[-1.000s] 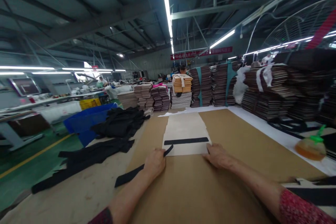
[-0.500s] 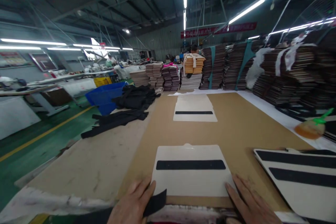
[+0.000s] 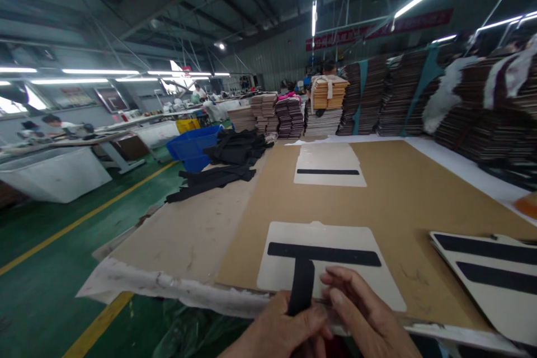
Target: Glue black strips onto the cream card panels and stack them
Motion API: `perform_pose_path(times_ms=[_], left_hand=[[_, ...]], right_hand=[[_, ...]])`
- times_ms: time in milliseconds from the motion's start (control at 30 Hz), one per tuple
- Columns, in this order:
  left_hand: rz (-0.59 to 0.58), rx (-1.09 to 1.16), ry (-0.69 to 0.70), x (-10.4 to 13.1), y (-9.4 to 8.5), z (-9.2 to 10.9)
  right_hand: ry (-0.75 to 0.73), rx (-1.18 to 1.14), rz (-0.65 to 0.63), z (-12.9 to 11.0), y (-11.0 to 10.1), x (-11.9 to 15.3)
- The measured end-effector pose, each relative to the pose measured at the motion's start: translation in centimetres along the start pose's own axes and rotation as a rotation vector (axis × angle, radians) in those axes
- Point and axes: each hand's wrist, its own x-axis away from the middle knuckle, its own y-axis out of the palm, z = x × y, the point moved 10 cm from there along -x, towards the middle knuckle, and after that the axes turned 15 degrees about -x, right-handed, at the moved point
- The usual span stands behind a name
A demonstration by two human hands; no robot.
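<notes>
My left hand [image 3: 289,324] is closed around a black strip [image 3: 302,285], which stands up from the fist at the table's front edge. Just right of the strip, my right hand [image 3: 356,302] has its fingers apart and curved, with nothing seen in them. Behind both hands lies a cream panel [image 3: 272,277] with one black band [image 3: 325,254] across its upper part. The strip overlaps the panel in view. Farther back lies a second cream panel [image 3: 331,156], also with a black band.
Stacked cream panels [image 3: 486,296] with two black bands lie at the right. Black strips [image 3: 213,182] are heaped at the left, near a blue bin [image 3: 195,148]. Tall bundles of brown sheets [image 3: 403,95] line the table's far side. A brown board [image 3: 247,235] covers the tabletop.
Both hands have left the near panel's sides and come together in front of it. The black strip, low by the left hand before, is now raised upright. The view has turned left.
</notes>
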Motion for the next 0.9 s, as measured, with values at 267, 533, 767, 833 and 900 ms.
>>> perform_pose_path(times_ms=[267, 533, 767, 833, 900], left_hand=[[0.037, 0.103, 0.037, -0.9, 1.1, 0.7], [0.057, 0.220, 0.098, -0.9, 1.7, 3.1], [0.199, 0.207, -0.009, -1.6, 0.5, 0.8], [0.163, 0.140, -0.009, -1.8, 0.9, 1.0], [0.149, 0.080, -0.013, -1.8, 1.1, 1.3]], right_hand=[[-0.128, 0.122, 0.048, 0.6, 0.1, -0.1], [-0.324, 0.333, 0.164, 1.4, -0.6, 0.8], [-0.170, 0.021, 0.285, 1.4, -0.3, 0.9], [-0.082, -0.096, 0.328, 1.7, -0.8, 0.8], [-0.023, -0.157, 0.305, 1.7, -0.8, 0.6]])
